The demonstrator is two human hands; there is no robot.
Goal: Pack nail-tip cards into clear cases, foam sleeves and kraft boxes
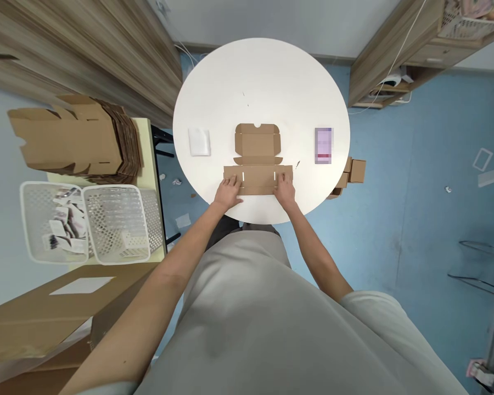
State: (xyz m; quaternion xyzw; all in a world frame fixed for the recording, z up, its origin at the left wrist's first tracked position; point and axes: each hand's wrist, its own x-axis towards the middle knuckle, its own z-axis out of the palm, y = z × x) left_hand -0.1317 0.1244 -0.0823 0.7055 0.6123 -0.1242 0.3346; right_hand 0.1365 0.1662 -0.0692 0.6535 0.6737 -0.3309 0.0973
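Observation:
A flattened brown cardboard box [258,145] lies unfolded near the front of the round white table, with its notched lid panel away from me and its slotted panel towards me. My left hand [228,193] rests on the left side flap, fingers apart on the cardboard and thumb stretched out along the front edge. On the right side flap, my right hand [285,191] has its fingers bent over the cardboard and its thumb by the front edge. A white, flat, square packet [199,142] lies to the left. To the right is a purple-pink rectangular item [323,145], its face blurred.
At the left, a side table [146,144] bears a stack of flattened boxes [78,137] and two white plastic baskets [116,189], one holding small packets. A large carton [66,307] stands nearer me. Small brown boxes [357,170] sit beyond the round table's [259,71] right edge.

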